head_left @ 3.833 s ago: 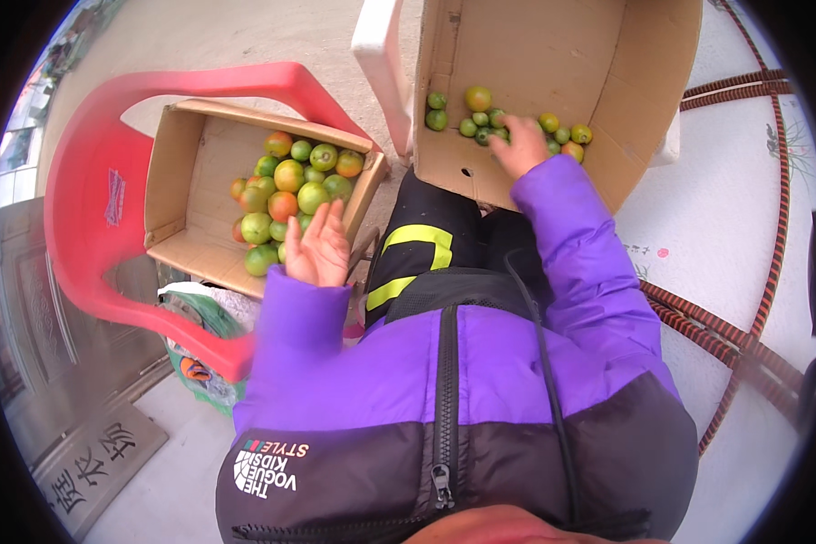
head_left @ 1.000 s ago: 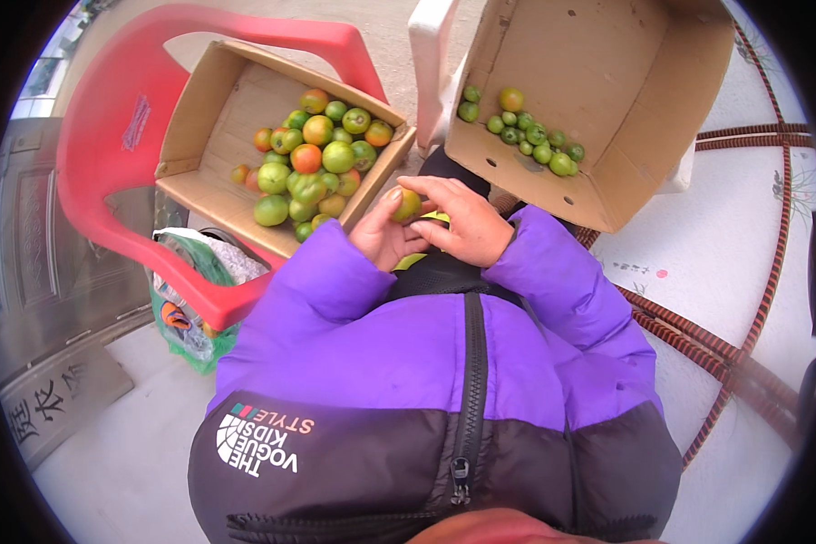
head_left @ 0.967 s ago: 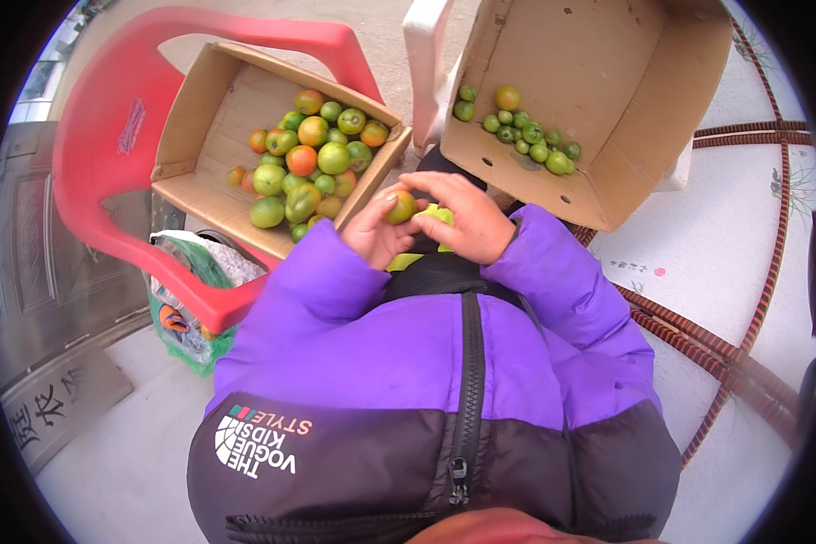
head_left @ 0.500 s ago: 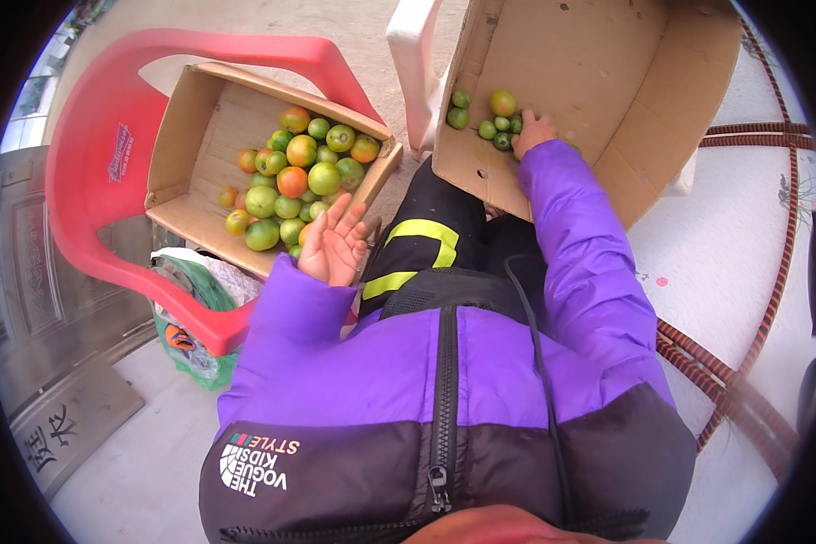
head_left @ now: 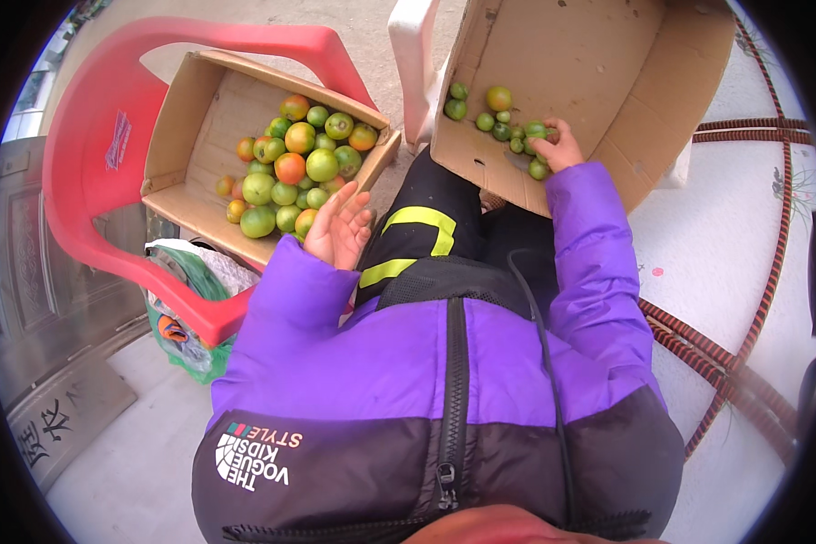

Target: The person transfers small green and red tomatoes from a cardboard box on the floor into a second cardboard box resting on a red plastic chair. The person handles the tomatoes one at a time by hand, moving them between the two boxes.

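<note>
My right hand [head_left: 561, 147] is inside the cardboard box [head_left: 598, 54] at the upper right, its fingers and thumb closed round a small green tomato [head_left: 536, 131]. Several more small green tomatoes lie beside it along the box's near side, with a larger yellowish tomato [head_left: 499, 98] among them. My left hand [head_left: 339, 228] is open, palm up and fingers loosely spread, with nothing in it. It hovers by the near corner of a second cardboard box [head_left: 183, 127], which holds a heap of green, yellow and orange tomatoes [head_left: 322, 165].
The left box rests on a red plastic chair [head_left: 91, 118]. A white chair arm [head_left: 411, 63] stands between the boxes. Below the red chair sits a green plastic bag [head_left: 204, 358]. Brown striped bands [head_left: 757, 131] cross the white surface on the right.
My right hand has shifted slightly right within the box, and more small green tomatoes show where it was. My left hand stays open near the left box, its fingers turned a little.
</note>
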